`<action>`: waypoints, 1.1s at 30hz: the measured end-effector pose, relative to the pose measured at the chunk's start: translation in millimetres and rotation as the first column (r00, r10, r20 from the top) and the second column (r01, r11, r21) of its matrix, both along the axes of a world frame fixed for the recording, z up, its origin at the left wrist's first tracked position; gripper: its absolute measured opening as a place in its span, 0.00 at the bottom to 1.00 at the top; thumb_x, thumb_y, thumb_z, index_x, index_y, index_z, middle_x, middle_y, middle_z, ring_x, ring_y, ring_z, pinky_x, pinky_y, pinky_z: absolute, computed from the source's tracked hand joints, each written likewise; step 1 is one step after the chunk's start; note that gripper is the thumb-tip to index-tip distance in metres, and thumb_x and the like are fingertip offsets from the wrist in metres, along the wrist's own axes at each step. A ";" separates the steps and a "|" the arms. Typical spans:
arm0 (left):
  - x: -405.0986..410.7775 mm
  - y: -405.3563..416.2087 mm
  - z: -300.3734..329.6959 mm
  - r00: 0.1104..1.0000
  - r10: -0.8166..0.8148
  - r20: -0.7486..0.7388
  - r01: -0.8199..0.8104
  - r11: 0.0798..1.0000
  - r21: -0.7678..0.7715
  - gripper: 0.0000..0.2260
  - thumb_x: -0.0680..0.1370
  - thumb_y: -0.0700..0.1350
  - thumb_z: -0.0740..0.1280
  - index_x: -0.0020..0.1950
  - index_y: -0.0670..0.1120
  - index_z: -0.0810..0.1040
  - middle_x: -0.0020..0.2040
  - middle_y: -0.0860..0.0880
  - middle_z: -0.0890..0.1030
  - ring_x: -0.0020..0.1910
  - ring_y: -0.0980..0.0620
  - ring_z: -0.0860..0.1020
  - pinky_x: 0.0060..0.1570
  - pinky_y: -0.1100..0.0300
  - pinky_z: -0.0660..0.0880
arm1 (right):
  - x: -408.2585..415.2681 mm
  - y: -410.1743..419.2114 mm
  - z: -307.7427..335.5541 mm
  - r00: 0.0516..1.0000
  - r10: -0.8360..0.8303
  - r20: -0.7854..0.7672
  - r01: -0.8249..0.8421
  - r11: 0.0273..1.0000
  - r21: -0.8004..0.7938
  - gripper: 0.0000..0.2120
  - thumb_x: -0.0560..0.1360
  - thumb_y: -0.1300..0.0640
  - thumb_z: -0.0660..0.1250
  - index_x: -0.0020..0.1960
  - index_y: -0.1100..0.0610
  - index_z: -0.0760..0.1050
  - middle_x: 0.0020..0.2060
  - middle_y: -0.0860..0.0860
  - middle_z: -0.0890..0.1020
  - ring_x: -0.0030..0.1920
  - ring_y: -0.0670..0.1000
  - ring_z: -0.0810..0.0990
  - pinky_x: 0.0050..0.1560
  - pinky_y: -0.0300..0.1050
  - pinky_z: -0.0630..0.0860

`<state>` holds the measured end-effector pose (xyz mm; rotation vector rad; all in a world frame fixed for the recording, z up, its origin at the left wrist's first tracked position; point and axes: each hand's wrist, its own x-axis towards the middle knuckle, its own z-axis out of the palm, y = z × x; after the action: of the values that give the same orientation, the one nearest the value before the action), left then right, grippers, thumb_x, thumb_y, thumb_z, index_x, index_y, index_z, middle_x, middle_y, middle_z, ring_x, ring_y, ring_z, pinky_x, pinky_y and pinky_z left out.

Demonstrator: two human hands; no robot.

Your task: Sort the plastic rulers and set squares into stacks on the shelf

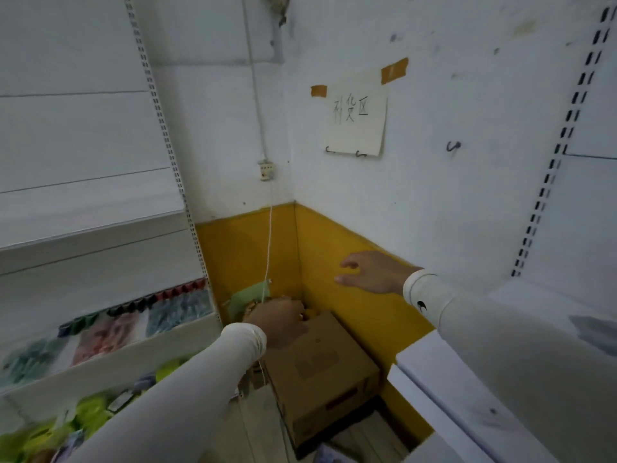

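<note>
Left hand [278,320] reaches down behind a cardboard box [320,372] in the corner, its grip hidden; right hand [370,270] hovers spread and empty. Blurred coloured packets fill the left shelf [110,332]; rulers cannot be made out.

Cardboard box [320,372] in corner (taped paper sign [355,118] above).

Pale green plastic piece [244,297] — blurred, tilted — in the corner behind the box [320,369].
</note>
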<state>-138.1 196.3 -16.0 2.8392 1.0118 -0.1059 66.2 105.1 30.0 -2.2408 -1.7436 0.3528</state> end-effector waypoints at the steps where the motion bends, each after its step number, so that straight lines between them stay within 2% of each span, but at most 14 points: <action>1: 17.8 7.9 -2.4 0.999 -0.039 0.004 0.039 0.999 -0.005 0.15 0.80 0.57 0.60 0.59 0.49 0.75 0.55 0.48 0.78 0.50 0.48 0.78 0.51 0.52 0.76 | 14.4 -2.8 -1.9 0.999 -0.047 0.006 0.047 0.999 -0.006 0.30 0.77 0.38 0.60 0.73 0.54 0.66 0.71 0.51 0.70 0.68 0.52 0.69 0.67 0.49 0.68; 4: 76.1 26.8 -6.3 0.981 -0.187 0.044 0.189 0.981 -0.049 0.21 0.80 0.57 0.60 0.70 0.49 0.70 0.68 0.48 0.72 0.61 0.47 0.75 0.59 0.51 0.74 | 53.9 -22.3 -7.4 0.978 -0.207 0.025 0.208 0.978 -0.024 0.29 0.77 0.38 0.60 0.72 0.53 0.66 0.70 0.50 0.70 0.68 0.52 0.70 0.67 0.48 0.68; 6: 118.1 28.9 -3.8 0.943 -0.323 0.074 0.327 0.944 -0.038 0.23 0.81 0.58 0.59 0.73 0.49 0.67 0.72 0.50 0.68 0.66 0.47 0.72 0.63 0.52 0.72 | 75.3 -42.2 -10.0 0.942 -0.329 0.062 0.331 0.943 -0.033 0.28 0.78 0.38 0.60 0.71 0.54 0.67 0.69 0.51 0.71 0.67 0.52 0.71 0.67 0.49 0.68; 10: 189.5 13.5 3.3 0.806 -0.582 0.107 0.587 0.809 -0.026 0.23 0.81 0.57 0.58 0.73 0.49 0.66 0.73 0.50 0.67 0.68 0.48 0.70 0.65 0.51 0.70 | 98.8 -96.2 -6.3 0.802 -0.591 0.086 0.596 0.802 -0.048 0.28 0.77 0.38 0.61 0.70 0.53 0.68 0.67 0.51 0.73 0.65 0.52 0.73 0.66 0.48 0.69; 16: 261.9 -33.0 14.7 0.557 -0.805 0.203 0.823 0.568 -0.005 0.18 0.81 0.55 0.59 0.69 0.49 0.70 0.68 0.49 0.71 0.65 0.48 0.72 0.65 0.52 0.68 | 79.1 -187.2 -1.3 0.499 -0.865 0.043 0.866 0.499 -0.015 0.25 0.76 0.37 0.61 0.68 0.50 0.70 0.65 0.48 0.74 0.62 0.50 0.73 0.60 0.41 0.66; 22: 290.2 -102.8 11.8 0.318 -0.925 0.206 0.943 0.331 0.031 0.20 0.81 0.56 0.58 0.70 0.49 0.68 0.68 0.50 0.70 0.67 0.50 0.69 0.67 0.54 0.65 | 30.1 -270.7 -3.6 0.239 -0.970 0.034 0.971 0.238 -0.029 0.27 0.75 0.37 0.63 0.68 0.50 0.70 0.66 0.49 0.74 0.64 0.51 0.73 0.64 0.44 0.68; 26: 304.5 -138.7 13.9 0.259 -0.946 0.196 0.960 0.274 0.055 0.20 0.81 0.56 0.58 0.71 0.50 0.67 0.69 0.50 0.70 0.67 0.50 0.69 0.67 0.54 0.65 | 10.1 -313.8 -1.5 0.143 -0.988 0.056 0.990 0.141 -0.030 0.26 0.76 0.37 0.62 0.68 0.50 0.70 0.65 0.49 0.74 0.64 0.51 0.73 0.63 0.44 0.67; 33: 327.0 -199.5 17.3 0.208 -0.968 0.141 0.972 0.220 0.077 0.19 0.82 0.53 0.56 0.71 0.48 0.67 0.69 0.47 0.69 0.67 0.48 0.69 0.66 0.54 0.65 | -10.2 -368.3 -3.6 0.055 -0.997 0.049 0.998 0.053 -0.038 0.26 0.76 0.36 0.61 0.68 0.49 0.70 0.64 0.48 0.75 0.62 0.50 0.73 0.62 0.43 0.68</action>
<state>188.9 -3.2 1.3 2.8370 -1.0007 0.0098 56.0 -263.1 26.4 -2.8085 0.2809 0.0209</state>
